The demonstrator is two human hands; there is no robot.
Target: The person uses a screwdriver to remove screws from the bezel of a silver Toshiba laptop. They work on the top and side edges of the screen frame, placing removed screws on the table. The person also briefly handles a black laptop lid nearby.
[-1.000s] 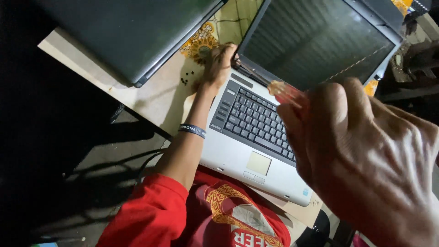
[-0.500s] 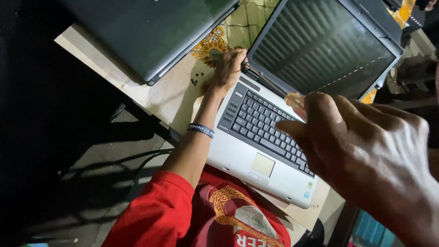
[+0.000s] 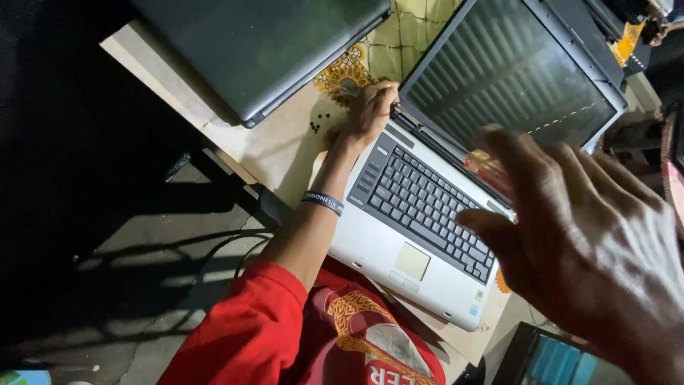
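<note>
So there's an open silver laptop (image 3: pixel 420 242) sitting on the tabletop (image 3: pixel 278 146), dark screen tilted back, black keyboard and a small touchpad near the front edge. The left hand (image 3: pixel 367 114) is stretched out to the laptop's far-left corner by the hinge, fingers curled down and resting on that corner; can't tell if it's actually gripping anything there. There's a dark wristband (image 3: pixel 322 202) on that arm and a red sleeve (image 3: pixel 249 331) lower down. The right hand (image 3: pixel 591 249) is way closer to the camera, a bit blurry, hanging over the right side of the keyboard with fingers loosely bent, and a small clear-orange object (image 3: pixel 484 167) shows at its fingertips, looks pinched there. A second, closed dark laptop (image 3: pixel 263 46) lies just beside the open one at the back-left, and a few tiny dark screws (image 3: pixel 317 122) sit on the tabletop near the left hand.
</note>
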